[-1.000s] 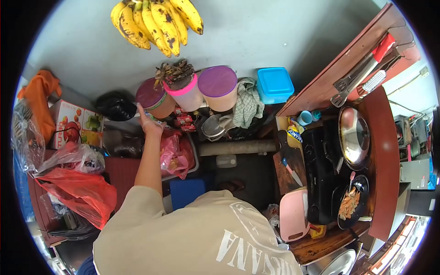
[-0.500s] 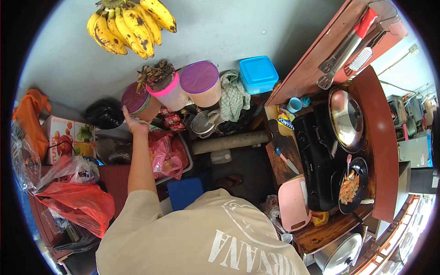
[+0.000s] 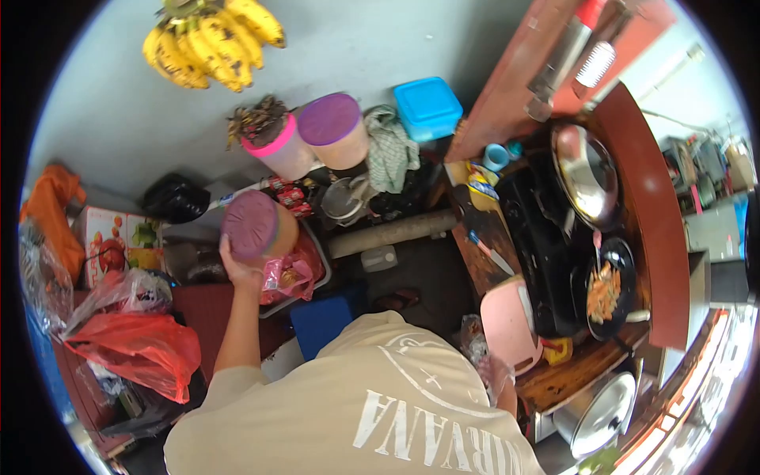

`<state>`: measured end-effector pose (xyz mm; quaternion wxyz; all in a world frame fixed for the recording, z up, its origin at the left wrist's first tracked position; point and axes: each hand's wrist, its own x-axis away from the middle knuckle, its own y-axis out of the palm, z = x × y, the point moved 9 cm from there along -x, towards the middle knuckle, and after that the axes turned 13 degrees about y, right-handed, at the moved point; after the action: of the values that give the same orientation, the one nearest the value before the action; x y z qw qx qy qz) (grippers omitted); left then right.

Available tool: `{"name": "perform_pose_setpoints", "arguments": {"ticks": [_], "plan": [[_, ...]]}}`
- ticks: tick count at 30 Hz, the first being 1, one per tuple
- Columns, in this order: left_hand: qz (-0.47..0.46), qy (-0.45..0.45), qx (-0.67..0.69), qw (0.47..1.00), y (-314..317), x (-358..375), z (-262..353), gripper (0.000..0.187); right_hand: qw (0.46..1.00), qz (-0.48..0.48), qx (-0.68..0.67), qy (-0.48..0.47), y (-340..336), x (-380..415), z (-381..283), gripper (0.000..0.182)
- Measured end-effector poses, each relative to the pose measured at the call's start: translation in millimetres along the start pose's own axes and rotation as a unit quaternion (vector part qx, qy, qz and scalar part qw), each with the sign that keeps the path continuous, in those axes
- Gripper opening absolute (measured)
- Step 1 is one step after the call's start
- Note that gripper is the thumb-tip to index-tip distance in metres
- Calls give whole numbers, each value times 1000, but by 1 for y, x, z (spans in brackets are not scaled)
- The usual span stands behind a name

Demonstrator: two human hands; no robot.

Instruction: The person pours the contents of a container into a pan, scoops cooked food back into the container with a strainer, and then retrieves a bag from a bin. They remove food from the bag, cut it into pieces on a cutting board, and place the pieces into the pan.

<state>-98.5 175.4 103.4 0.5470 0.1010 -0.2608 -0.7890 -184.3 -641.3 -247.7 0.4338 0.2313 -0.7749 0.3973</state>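
A round tub with a dull purple lid (image 3: 252, 223) is gripped at its near left side by my left hand (image 3: 241, 265), lifted off the shelf and tilted above a bin of pink and red plastic bags (image 3: 305, 273). My right hand (image 3: 499, 374) shows low on the right, beside the pink cutting board (image 3: 508, 326) and a clear plastic bag (image 3: 473, 340). Its fingers are blurred, and whether they hold anything is unclear. Against the wall stand a pink-rimmed tub (image 3: 289, 154) and another purple-lidded tub (image 3: 340, 131).
Bananas (image 3: 210, 43) hang at the upper left. On the right are a black stove (image 3: 534, 253), a pan of food (image 3: 606, 293), a lidded wok (image 3: 586, 174) and a knife (image 3: 492, 253) on a dark board. A red bag (image 3: 142, 348) lies left.
My left hand has taken the purple-lidded tub from the wall and brought it down toward me. My right hand has come into view by the pink board. The view has shifted slightly.
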Motion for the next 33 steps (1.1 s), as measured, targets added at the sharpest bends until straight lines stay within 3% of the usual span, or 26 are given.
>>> {"name": "perform_pose_setpoints", "arguments": {"ticks": [1, 2, 3, 4, 5, 6, 7, 9, 10, 11, 12, 13, 15, 16, 17, 19, 20, 21, 22, 23, 24, 27, 29, 30, 33], "plan": [[-66, -79, 34, 994, 33, 36, -16, 68, 987, 32, -153, -24, -23, 25, -31, 33], [-132, -161, 69, 976, 69, 72, -36, 67, 951, 58, -295, -66, -57, 80, -104, 32], [-151, -182, 66, 969, 92, 95, -51, 67, 807, -87, -582, -53, -79, 155, -182, 30], [-221, -280, 88, 930, 126, 130, -76, 67, 807, -88, -584, -21, -90, 170, -216, 36], [-288, -375, 107, 874, 158, 168, -99, 66, 794, -46, -605, -36, -107, 196, -255, 59], [-359, -428, 126, 820, 184, 200, -123, 66, 798, -128, -584, -72, -108, 199, -286, 70], [-425, -478, 142, 755, 210, 235, -145, 66, 750, -198, -612, -155, -114, 202, -311, 72], [-621, -477, 106, 613, 284, 338, -134, 69, 709, -214, -623, -252, -134, 219, -353, 71], [-637, -493, 103, 584, 307, 371, -140, 69, 614, -281, -702, -226, -139, 237, -362, 71], [-745, -432, 119, 495, 327, 410, -132, 68, 504, -347, -764, -204, -144, 255, -367, 72], [-832, -360, 139, 398, 334, 443, -119, 67, 429, -418, -751, -277, -152, 272, -367, 68], [-838, -371, 140, 374, 341, 462, -112, 67, 418, -400, -763, -288, -154, 273, -349, 68], [-841, -353, 28, 409, 353, 477, -123, 60, 410, -355, -775, -323, -153, 275, -314, 64], [-837, -307, -29, 453, 357, 471, -152, 51, 425, -293, -794, -322, -155, 283, -298, 62], [-854, -172, -80, 484, 368, 476, -140, 60, 413, -281, -802, -329, -154, 294, -291, 62], [-894, 110, -61, 430, 377, 513, -79, 80, 414, -145, -835, -333, -161, 306, -261, 63], [-917, 131, -28, 375, 366, 539, -62, 89, 413, -76, -841, -342, -161, 310, -248, 65], [-935, 153, 5, 321, 352, 564, -47, 97, 406, -67, -844, -345, -157, 313, -243, 65], [-925, 261, -13, 275, 340, 586, -36, 102, 391, -19, -839, -378, -158, 319, -234, 66], [-927, 260, -7, 269, 335, 599, -38, 102, 374, 27, -831, -410, -161, 326, -223, 66], [-923, 263, -6, 279, 331, 608, -46, 102, 346, -2, -840, -418, -158, 327, -218, 66], [-927, 224, 27, 300, 320, 628, -63, 90, 322, 45, -851, -413, -151, 337, -194, 65], [-919, -36, 48, 390, 318, 634, -77, 81, 305, 61, -860, -405, -140, 336, -173, 64], [-914, -60, 47, 398, 314, 639, -77, 67, 295, 66, -867, -397, -133, 336, -165, 63], [-905, -127, 72, 400, 316, 657, -66, 59, 293, 150, -857, -395, -133, 352, -150, 69]]}}
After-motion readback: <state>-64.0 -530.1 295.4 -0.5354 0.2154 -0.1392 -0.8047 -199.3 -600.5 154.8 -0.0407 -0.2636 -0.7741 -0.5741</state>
